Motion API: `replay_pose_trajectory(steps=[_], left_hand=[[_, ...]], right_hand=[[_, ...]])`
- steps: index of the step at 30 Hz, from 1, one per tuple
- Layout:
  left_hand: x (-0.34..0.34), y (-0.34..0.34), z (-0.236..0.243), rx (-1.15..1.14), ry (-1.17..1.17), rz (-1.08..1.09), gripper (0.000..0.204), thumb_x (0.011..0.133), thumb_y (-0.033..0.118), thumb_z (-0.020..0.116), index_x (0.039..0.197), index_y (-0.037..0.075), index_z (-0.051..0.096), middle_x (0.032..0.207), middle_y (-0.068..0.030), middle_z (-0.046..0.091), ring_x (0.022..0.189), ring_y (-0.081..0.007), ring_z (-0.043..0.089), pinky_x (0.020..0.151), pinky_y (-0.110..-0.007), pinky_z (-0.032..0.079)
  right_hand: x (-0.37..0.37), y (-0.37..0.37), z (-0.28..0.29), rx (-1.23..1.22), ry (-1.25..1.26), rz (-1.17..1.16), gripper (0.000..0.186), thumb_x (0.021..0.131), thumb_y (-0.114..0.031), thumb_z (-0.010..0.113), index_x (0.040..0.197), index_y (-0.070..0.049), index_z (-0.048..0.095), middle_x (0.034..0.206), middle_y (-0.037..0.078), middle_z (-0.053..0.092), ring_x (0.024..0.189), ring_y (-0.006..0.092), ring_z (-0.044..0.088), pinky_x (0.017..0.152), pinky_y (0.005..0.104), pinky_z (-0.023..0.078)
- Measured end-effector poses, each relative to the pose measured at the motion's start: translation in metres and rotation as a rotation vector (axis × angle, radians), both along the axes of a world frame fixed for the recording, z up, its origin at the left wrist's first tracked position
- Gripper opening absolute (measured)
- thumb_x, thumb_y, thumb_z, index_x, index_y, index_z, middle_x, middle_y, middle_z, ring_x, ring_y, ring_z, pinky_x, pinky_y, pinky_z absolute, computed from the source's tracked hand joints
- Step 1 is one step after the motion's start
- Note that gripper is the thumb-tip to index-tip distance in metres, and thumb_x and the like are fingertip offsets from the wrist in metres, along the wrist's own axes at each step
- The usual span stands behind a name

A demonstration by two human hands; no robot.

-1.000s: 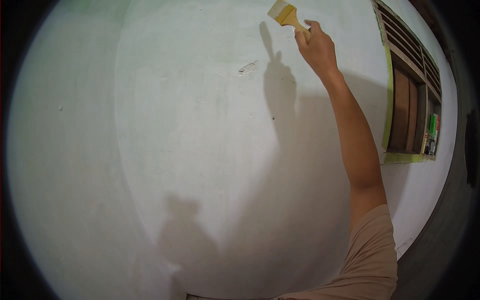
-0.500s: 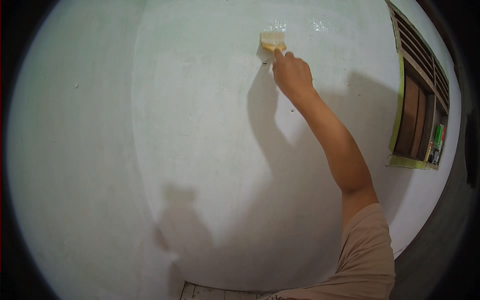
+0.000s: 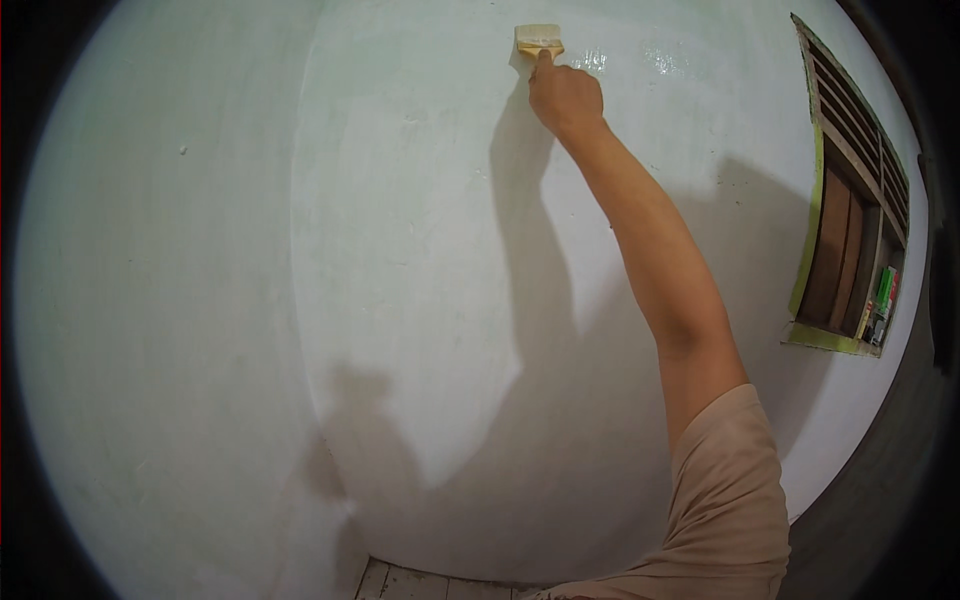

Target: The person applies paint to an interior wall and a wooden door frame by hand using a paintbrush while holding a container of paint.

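High up, my right hand (image 3: 567, 100) is closed round the handle of a wide flat paintbrush (image 3: 539, 40) with pale bristles and a yellowish ferrule. The bristles point upward and lie against the pale whitish-green wall (image 3: 420, 250). Just right of the brush, wet shiny patches (image 3: 660, 62) glint on the wall. My right arm reaches up from the lower right in a beige short sleeve (image 3: 725, 480). My left hand is out of the picture.
On the right is a window opening (image 3: 840, 250) with wooden slats above, brown boards and a green-painted edge. Small boxes and bottles (image 3: 880, 305) stand on its sill. A wall corner runs down on the left. Floor tiles (image 3: 415, 583) show at the bottom. Shadows of my arm and head fall across the wall.
My right hand and the paintbrush have moved upward and left along the wall, away from the shiny patches. The view has shifted slightly, so the window sits further right.
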State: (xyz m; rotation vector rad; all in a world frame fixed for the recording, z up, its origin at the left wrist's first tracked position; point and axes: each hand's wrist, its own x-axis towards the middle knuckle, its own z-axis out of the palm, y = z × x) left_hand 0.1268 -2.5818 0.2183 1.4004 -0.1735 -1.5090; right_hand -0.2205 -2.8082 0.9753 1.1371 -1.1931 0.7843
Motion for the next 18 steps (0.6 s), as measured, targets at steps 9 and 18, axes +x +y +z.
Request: replay_pose_trajectory(steps=[9,18], left_hand=[[0.005,0.001,0.028,-0.017,0.005,-0.076,0.043,0.099,0.045,0.048,0.066,0.016,0.044,0.052,0.0012,0.042,0.043,-0.0122,0.038,0.041,-0.030,0.031],[0.008,0.008,0.031,0.079,0.038,-0.045,0.047,0.098,0.050,0.046,0.065,0.017,0.046,0.050,0.0014,0.045,0.039,-0.0115,0.035,0.037,-0.030,0.026]], right_hand=[[-0.001,0.020,-0.079,0.251,-0.002,-0.081,0.050,0.089,-0.018,0.051,0.133,0.007,0.048,0.076,0.018,0.068,0.068,0.0326,0.068,0.062,0.0444,0.053],[0.015,0.072,-0.096,0.273,-0.207,0.165,0.037,0.097,-0.033,0.046,0.089,0.003,0.051,0.072,0.025,0.065,0.071,0.0428,0.065,0.065,0.0527,0.051]])
